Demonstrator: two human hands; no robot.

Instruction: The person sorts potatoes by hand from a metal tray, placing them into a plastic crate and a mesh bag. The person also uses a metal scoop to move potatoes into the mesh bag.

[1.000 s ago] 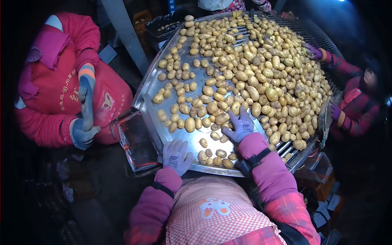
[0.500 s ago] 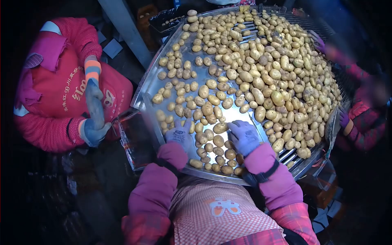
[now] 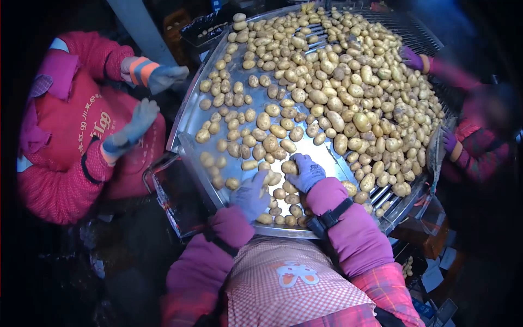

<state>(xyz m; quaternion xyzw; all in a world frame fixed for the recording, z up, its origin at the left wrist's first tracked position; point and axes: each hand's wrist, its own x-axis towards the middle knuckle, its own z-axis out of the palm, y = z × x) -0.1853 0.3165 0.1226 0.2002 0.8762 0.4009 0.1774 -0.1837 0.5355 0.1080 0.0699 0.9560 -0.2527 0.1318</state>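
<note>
Both my hands wear purple-grey gloves and work low over a metal sorting table (image 3: 188, 150) spread with potatoes. My left hand (image 3: 250, 195) reaches in with fingers stretched out against a slightly blurred potato (image 3: 273, 178); its palm faces down, and it grips nothing that I can make out. The fingers of my right hand (image 3: 308, 173) close on a potato (image 3: 290, 167) at its left side. Between my wrists, several small potatoes (image 3: 279, 193) lie near the table's front edge.
A large heap of potatoes (image 3: 354, 92) covers the right side, partly over metal bars (image 3: 427, 35). At left stands a person in a red apron (image 3: 117, 136), gloved hands raised. Another person's purple-gloved hand (image 3: 411, 57) touches the heap at right.
My left hand has moved right and nearer to me, towards my right hand. My right hand has closed on a potato. The left-hand person's hands have come apart.
</note>
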